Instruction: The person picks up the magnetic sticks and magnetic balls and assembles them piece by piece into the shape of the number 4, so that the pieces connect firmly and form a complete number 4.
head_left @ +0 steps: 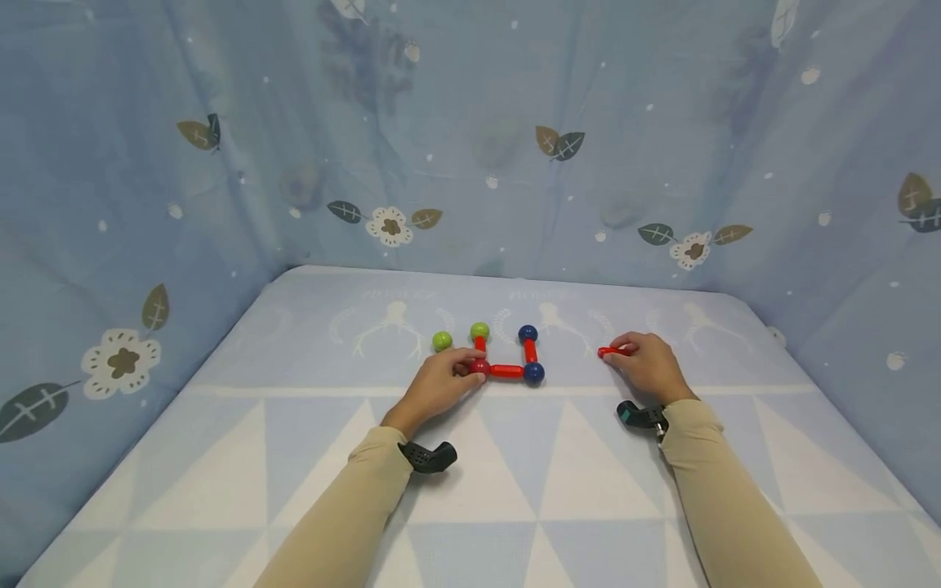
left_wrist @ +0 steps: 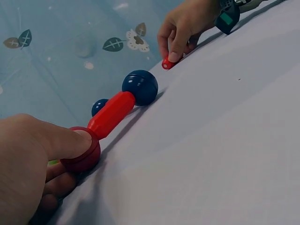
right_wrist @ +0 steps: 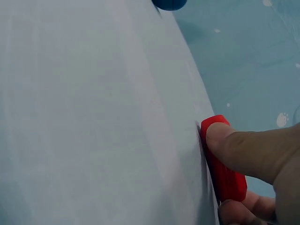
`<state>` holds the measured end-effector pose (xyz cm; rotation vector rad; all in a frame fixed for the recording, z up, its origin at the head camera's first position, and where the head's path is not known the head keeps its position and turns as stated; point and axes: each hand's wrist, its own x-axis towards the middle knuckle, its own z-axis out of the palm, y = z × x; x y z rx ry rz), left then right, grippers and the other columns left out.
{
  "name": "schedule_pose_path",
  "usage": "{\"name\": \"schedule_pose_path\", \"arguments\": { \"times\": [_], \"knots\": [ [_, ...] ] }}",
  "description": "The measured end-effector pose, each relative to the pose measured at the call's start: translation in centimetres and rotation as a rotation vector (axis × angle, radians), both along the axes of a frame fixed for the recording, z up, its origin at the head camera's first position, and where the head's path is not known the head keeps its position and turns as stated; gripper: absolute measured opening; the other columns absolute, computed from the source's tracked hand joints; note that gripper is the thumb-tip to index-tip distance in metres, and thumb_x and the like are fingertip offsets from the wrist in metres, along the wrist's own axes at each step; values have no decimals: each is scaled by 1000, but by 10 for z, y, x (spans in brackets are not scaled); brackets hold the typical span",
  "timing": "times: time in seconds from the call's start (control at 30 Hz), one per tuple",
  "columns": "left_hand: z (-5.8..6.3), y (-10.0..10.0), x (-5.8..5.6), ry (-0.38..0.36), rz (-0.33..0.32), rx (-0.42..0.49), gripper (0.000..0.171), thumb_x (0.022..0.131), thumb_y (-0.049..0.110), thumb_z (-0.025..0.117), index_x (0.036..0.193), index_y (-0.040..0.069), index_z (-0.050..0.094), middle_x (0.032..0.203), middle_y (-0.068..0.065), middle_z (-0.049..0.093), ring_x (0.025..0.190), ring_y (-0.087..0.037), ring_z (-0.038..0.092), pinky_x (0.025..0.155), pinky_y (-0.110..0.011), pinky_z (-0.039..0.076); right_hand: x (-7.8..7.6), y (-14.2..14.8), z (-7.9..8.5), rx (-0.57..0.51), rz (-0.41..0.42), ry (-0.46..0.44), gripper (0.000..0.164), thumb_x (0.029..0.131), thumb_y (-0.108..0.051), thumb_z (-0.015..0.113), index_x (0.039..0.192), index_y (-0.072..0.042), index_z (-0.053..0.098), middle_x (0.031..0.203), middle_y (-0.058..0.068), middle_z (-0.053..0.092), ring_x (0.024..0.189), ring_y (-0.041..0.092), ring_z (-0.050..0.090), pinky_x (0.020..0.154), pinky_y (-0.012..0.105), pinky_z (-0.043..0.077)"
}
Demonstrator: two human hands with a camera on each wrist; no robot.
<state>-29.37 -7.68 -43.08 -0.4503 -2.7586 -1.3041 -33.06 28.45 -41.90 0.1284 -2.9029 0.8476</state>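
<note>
My left hand (head_left: 443, 380) grips the red ball (left_wrist: 84, 157) at the near left corner of a small frame of balls and rods. From that ball a red rod (head_left: 506, 371) runs right to a blue ball (head_left: 533, 374). A second red rod (head_left: 531, 351) leads from there away from me to another blue ball (head_left: 528, 333). Behind the red ball, a short red rod (head_left: 480, 343) reaches a green ball (head_left: 480, 330). Off to the right, my right hand (head_left: 648, 365) pinches a loose red rod (right_wrist: 225, 171) low at the table surface.
A loose green ball (head_left: 442, 340) lies left of the frame, just beyond my left hand. The table (head_left: 500, 482) wears a cloth patterned with triangles. Blue curtain (head_left: 470, 163) closes in the back and both sides.
</note>
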Motion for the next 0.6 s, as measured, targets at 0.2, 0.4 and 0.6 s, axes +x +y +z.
{"name": "schedule_pose_path", "arguments": {
  "times": [0.2,0.4,0.6],
  "knots": [
    [-1,0,0,-1,-1,-1,35,93,21,73,128,18,69,106,4,68,93,-14,60,85,-35,49,3,-5,5,21,29,17,25,96,-25,69,105,-2,67,101,17,65,88,31,54,74,40,43],
    [-1,0,-1,-2,-2,-2,35,93,21,73,128,18,70,105,3,67,92,-15,60,82,-34,49,7,-9,7,-39,5,-23,31,98,-29,65,111,-1,65,108,18,63,89,30,54,72,37,42],
    [-2,-1,-2,-1,-7,-9,36,93,22,73,128,18,69,103,4,67,91,-14,59,82,-33,49,4,-8,2,-65,0,-1,36,98,-30,64,119,-1,64,107,19,63,85,28,55,67,34,43]
  ]
}}
